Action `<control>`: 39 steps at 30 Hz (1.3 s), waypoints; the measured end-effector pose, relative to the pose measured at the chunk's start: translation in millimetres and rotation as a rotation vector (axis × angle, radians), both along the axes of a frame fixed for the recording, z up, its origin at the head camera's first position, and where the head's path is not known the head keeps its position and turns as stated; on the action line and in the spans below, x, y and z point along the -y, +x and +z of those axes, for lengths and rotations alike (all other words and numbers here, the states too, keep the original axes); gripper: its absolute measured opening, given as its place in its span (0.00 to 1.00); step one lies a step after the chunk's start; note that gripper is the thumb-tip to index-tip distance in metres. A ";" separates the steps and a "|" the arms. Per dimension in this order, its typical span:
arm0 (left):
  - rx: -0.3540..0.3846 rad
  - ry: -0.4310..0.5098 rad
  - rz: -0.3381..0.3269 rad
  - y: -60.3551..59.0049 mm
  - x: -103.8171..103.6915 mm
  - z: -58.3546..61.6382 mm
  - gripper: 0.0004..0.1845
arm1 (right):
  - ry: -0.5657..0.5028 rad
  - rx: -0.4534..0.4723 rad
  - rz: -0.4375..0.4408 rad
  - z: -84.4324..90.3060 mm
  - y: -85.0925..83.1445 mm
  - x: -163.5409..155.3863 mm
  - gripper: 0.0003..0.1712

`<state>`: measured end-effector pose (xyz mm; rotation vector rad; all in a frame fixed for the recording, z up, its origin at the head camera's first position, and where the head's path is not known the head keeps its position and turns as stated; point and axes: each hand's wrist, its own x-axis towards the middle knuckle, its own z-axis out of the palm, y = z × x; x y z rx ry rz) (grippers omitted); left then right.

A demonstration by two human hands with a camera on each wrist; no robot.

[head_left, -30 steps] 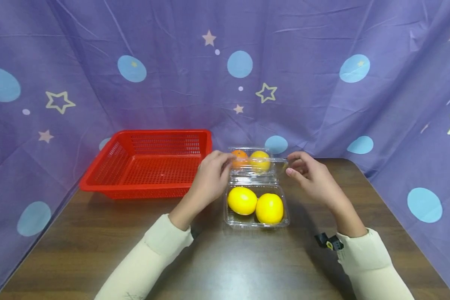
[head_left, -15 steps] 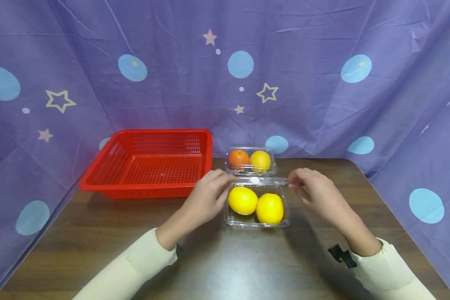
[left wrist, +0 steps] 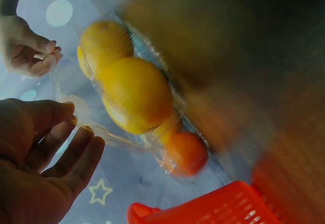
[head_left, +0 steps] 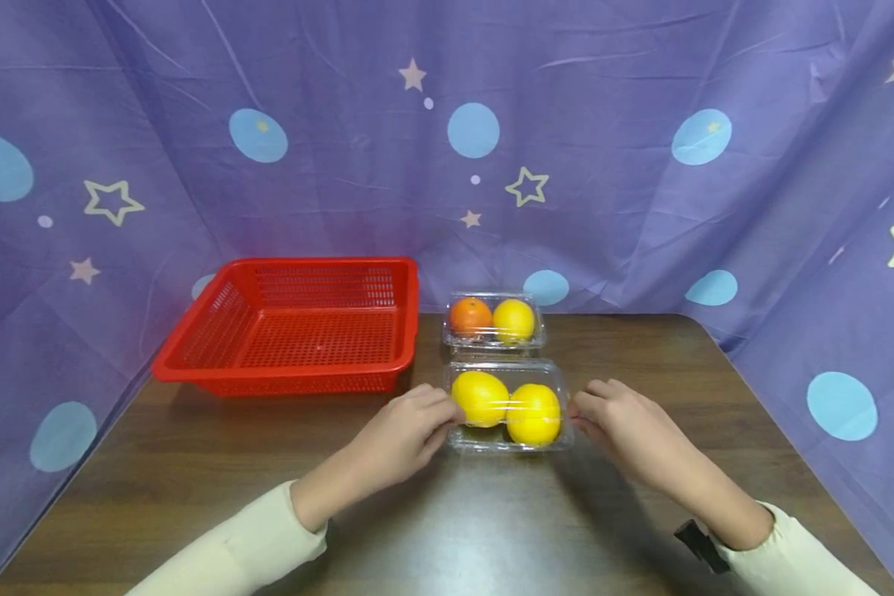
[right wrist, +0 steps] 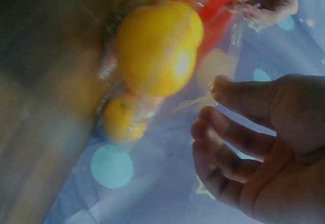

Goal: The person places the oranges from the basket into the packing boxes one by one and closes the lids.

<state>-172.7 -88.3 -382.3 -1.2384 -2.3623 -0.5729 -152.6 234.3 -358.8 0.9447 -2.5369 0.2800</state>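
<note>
A clear plastic clamshell box (head_left: 508, 444) with two yellow fruits (head_left: 480, 398) stands at the table's middle. Its clear lid (head_left: 507, 368) is down over the fruit. My left hand (head_left: 447, 418) pinches the lid's left edge, and my right hand (head_left: 577, 414) pinches its right edge. In the left wrist view, thumb and fingers of the left hand (left wrist: 71, 127) hold the thin lid rim (left wrist: 114, 138) beside the yellow fruits (left wrist: 134, 97). The right wrist view has the right hand (right wrist: 213, 102) pinching the rim next to a yellow fruit (right wrist: 157, 46).
A second closed clear box (head_left: 494, 339) behind the first holds an orange fruit (head_left: 470, 315) and a yellow one (head_left: 513, 319). A red mesh basket (head_left: 283, 370) stands at the back left. Purple starred cloth surrounds the brown table (head_left: 492, 530).
Both hands have come toward me and down, swinging the lid from upright over the far box to down over the two yellow fruits.
</note>
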 end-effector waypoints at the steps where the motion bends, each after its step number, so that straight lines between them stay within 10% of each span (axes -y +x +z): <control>1: 0.000 -0.017 0.001 1.6 0.3 -1.0 0.10 | 0.004 -0.011 0.008 -2.9 0.6 0.2 0.15; 13: 0.001 -0.235 0.020 3.6 -1.6 -8.8 0.10 | 0.037 -0.143 0.098 -33.0 -0.5 -1.3 0.11; 25: -0.301 -0.360 -0.022 -2.0 -5.8 -12.1 0.08 | 0.109 -0.201 0.138 -42.0 -1.1 -4.2 0.20; 30: -0.511 -0.458 -0.074 -4.7 -3.3 -13.4 0.05 | 0.141 -0.338 0.222 -47.7 -7.7 -4.6 0.04; 34: -0.617 -0.497 -0.106 -6.4 -2.3 -13.0 0.05 | 0.143 -0.376 0.250 -51.7 -10.6 -4.9 0.25; 39: -0.630 -0.512 -0.130 -7.3 -1.8 -13.6 0.05 | 0.132 -0.381 0.256 -53.1 -11.6 -5.0 0.28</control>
